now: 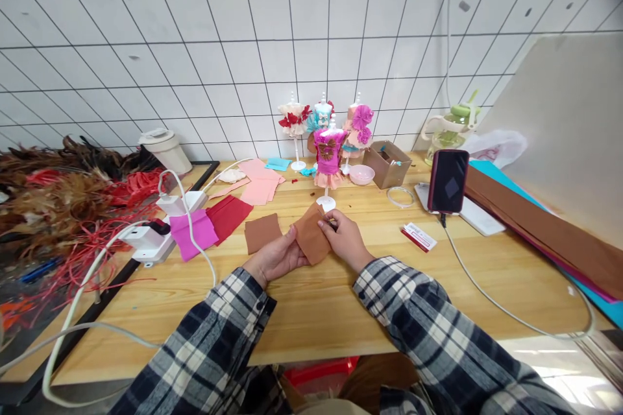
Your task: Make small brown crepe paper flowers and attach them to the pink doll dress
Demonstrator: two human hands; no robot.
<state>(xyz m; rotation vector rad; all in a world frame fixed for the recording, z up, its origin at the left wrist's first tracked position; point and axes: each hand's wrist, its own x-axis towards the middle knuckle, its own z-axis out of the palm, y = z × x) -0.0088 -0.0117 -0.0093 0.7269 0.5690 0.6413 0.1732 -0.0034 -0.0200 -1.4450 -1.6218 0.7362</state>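
Observation:
My left hand (278,257) pinches the lower left edge of a brown piece of crepe paper (313,241), thumb on top. The fingers of my right hand (346,238) close on the paper's right edge. Something small and dark shows at those right fingers, too hidden to name. Just left of the held sheet, a brown stack of crepe paper (263,233) lies on the wooden table (311,318). Behind my hands stands a small dress form (328,154) in magenta and pink paper on a white stand.
More dress forms (293,122) stand by the wall near a cardboard box (388,165) and a pink bowl (362,174). Red (228,217) and magenta paper (193,233) lie left beside a power strip (153,243) with loose cables. A phone (448,180) stands right, near long brown paper (545,227).

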